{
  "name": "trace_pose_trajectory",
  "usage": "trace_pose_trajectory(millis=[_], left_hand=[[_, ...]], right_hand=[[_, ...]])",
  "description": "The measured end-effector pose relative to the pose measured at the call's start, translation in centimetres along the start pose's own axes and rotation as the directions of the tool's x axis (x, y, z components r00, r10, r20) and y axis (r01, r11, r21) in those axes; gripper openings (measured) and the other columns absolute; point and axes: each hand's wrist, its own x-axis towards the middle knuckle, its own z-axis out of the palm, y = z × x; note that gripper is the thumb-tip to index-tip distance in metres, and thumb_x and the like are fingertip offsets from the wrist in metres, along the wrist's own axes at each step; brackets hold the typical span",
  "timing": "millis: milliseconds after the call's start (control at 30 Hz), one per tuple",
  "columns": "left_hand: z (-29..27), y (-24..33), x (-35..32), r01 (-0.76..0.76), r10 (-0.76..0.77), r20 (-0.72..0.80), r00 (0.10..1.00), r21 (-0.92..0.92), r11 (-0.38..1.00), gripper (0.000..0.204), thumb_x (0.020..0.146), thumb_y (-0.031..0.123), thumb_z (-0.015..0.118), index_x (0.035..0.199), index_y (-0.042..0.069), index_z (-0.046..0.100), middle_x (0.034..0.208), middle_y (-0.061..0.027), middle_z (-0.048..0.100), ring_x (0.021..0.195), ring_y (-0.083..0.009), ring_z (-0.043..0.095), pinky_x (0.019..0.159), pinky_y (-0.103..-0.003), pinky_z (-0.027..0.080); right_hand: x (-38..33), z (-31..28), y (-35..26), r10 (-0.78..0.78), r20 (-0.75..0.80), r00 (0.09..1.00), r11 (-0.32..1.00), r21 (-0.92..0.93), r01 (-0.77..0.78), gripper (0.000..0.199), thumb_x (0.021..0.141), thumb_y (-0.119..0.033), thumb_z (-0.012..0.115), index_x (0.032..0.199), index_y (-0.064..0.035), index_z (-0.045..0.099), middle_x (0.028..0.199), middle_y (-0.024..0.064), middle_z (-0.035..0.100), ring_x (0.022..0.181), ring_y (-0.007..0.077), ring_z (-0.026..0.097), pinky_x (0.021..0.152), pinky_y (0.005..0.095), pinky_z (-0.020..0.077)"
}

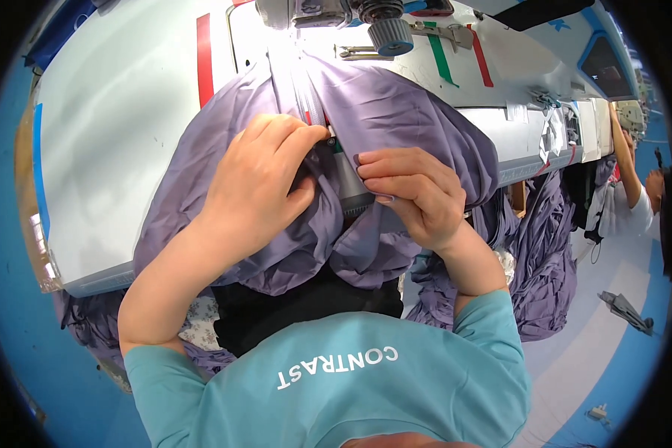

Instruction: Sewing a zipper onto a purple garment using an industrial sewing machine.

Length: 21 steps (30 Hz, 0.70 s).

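White tabletop point(119, 149) striped with red tape point(204, 60) and green tape point(440, 60); sewing machine knob point(389, 33) above; co-worker's arm point(626, 160) far right.

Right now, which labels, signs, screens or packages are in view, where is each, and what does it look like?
Screen: far right end of the sewing table, dark rectangle in a blue frame; content unreadable.
Printed lettering: on the person's teal shirt at the lower edge, white capitals in a slanted line.
Tape strips: on the white table top beside the sewing machine, one red at left, green and red at right; no writing visible.
No packages visible.
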Motion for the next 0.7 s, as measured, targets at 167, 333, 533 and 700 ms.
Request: trace_pose_trajectory(millis=[167,333,533,700], left_hand=[[0.4,-0.4,-0.5,-0.026,0.021,-0.072,0.997,-0.064,0.998,0.036,0.069,0.002,0.070,0.103,0.005,0.060,0.104,-0.0070,0.059,0.099,-0.0283,0.058,0.085,-0.040,0.048],[0.6,-1.0,-0.7,-0.167,0.167,-0.113,0.979,0.013,0.986,0.025,0.069,0.002,0.070,0.093,0.005,0.062,0.106,-0.0056,0.062,0.099,-0.0254,0.062,0.084,-0.038,0.050],[0.3,-1.5,-0.6,-0.281,0.284,-0.104,0.953,0.041,0.959,0.019,0.070,0.004,0.069,0.088,0.003,0.063,0.101,-0.0054,0.064,0.097,-0.0229,0.065,0.082,-0.035,0.053],[0.3,-1.7,-0.8,-0.294,0.297,-0.089,0.951,0.046,0.955,0.018,0.071,0.005,0.069,0.088,0.002,0.065,0.099,-0.0069,0.066,0.097,-0.0237,0.066,0.083,-0.035,0.054]], right_hand=[[0.3,0.3,-0.2,-0.034,0.013,0.999,0.998,-0.048,0.034,0.021,0.070,-0.002,0.077,0.087,-0.0005,0.065,0.098,0.0127,0.070,0.096,0.0304,0.070,0.077,0.0363,0.0577],[0.1,1.3,-0.2,-0.028,0.119,0.992,0.990,-0.133,0.044,0.022,0.070,-0.006,0.078,0.088,-0.0020,0.065,0.101,0.0108,0.070,0.098,0.0273,0.070,0.076,0.0352,0.0578],[-0.6,1.2,0.5,-0.040,0.137,0.990,0.984,-0.166,0.063,0.021,0.073,-0.009,0.077,0.090,-0.0039,0.064,0.099,0.0084,0.069,0.099,0.0263,0.070,0.077,0.0340,0.0583],[-0.7,0.7,0.6,-0.046,0.125,0.991,0.982,-0.178,0.068,0.022,0.072,-0.009,0.076,0.090,-0.0032,0.065,0.099,0.0085,0.069,0.098,0.0262,0.070,0.077,0.0342,0.0583]])
